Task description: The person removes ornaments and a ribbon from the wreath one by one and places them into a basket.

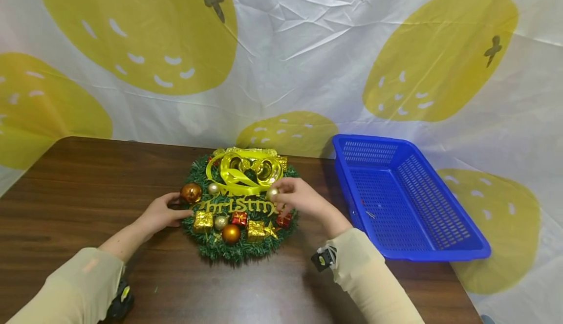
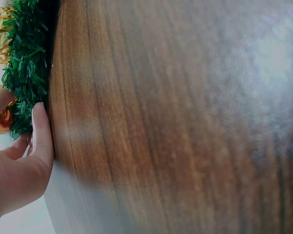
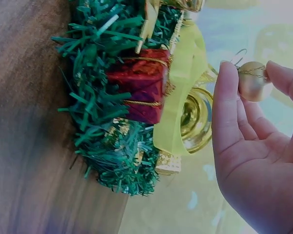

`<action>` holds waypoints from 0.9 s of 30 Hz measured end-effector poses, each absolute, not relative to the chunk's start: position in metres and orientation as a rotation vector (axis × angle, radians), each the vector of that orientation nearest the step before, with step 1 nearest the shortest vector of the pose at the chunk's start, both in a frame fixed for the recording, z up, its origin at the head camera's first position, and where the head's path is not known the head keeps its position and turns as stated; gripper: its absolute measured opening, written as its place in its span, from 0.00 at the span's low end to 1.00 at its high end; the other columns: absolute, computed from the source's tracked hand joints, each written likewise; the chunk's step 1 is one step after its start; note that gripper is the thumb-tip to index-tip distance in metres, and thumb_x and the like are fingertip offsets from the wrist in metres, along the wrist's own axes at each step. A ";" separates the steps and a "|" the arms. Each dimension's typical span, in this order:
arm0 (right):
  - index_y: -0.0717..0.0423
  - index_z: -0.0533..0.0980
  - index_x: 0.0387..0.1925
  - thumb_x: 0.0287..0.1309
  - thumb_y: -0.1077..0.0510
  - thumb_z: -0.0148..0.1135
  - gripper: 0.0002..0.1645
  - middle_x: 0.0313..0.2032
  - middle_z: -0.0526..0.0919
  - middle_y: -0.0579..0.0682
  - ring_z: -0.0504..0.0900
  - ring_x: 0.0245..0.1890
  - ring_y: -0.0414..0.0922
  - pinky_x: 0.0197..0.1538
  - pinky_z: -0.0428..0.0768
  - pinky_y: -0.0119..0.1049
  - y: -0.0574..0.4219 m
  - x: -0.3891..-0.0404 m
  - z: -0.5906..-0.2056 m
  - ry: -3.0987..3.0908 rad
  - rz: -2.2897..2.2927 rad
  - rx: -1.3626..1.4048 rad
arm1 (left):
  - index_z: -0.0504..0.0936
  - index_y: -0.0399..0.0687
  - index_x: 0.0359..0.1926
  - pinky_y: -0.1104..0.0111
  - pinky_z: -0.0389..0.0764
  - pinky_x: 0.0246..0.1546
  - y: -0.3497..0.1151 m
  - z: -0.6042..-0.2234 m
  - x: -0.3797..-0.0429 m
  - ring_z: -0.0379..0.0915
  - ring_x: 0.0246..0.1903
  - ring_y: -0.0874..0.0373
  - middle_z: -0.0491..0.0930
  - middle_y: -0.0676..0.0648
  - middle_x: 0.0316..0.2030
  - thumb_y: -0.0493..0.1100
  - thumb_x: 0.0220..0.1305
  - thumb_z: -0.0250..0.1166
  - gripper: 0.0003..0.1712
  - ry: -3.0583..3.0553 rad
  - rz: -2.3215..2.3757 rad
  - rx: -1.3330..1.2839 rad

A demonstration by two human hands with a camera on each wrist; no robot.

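Observation:
A green tinsel Christmas wreath lies on the table, trimmed with gold and red gift boxes, balls, bells, a yellow ribbon and gold lettering. My left hand holds the wreath's left edge, fingers beside a shiny copper ball. In the left wrist view, green tinsel sits between the digits. Over the wreath's right side, my right hand pinches a small gold ball between thumb and fingertip. A thin loop stands out from this ball. Below it in the head view is a red gift box.
A blue plastic basket stands to the right of the wreath, with a small thin item on its floor. The brown wooden table extends left and forward. Behind it hangs a white cloth with yellow fruit shapes.

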State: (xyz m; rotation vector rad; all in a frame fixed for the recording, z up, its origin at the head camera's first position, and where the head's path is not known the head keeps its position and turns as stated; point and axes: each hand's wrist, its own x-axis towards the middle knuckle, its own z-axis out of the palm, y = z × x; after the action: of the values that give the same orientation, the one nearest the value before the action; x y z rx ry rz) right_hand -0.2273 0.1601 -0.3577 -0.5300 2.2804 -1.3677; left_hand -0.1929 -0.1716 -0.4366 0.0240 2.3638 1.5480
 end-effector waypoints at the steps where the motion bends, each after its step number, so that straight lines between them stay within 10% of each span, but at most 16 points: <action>1: 0.67 0.74 0.48 0.60 0.61 0.56 0.17 0.37 0.79 0.69 0.81 0.33 0.58 0.34 0.86 0.45 0.161 -0.228 -0.357 2.290 -1.369 -0.528 | 0.45 0.22 0.68 0.60 0.83 0.44 -0.172 -0.437 -0.193 0.67 0.55 0.34 0.53 0.21 0.63 0.44 0.63 0.61 0.46 2.364 1.550 0.025; 27: 0.69 0.71 0.53 0.61 0.61 0.55 0.21 0.32 0.81 0.52 0.82 0.28 0.45 0.37 0.85 0.49 0.188 -0.235 -0.320 2.337 -1.479 -0.424 | 0.44 0.22 0.68 0.60 0.84 0.43 -0.172 -0.436 -0.193 0.67 0.55 0.34 0.52 0.21 0.63 0.43 0.64 0.61 0.46 2.361 1.547 0.035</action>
State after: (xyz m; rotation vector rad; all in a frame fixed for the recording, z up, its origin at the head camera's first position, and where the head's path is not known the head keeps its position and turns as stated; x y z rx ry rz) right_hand -0.2347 0.1882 -0.3197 -0.4242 2.3374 -1.4794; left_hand -0.1928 -0.1717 -0.4358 0.0353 2.3611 1.5467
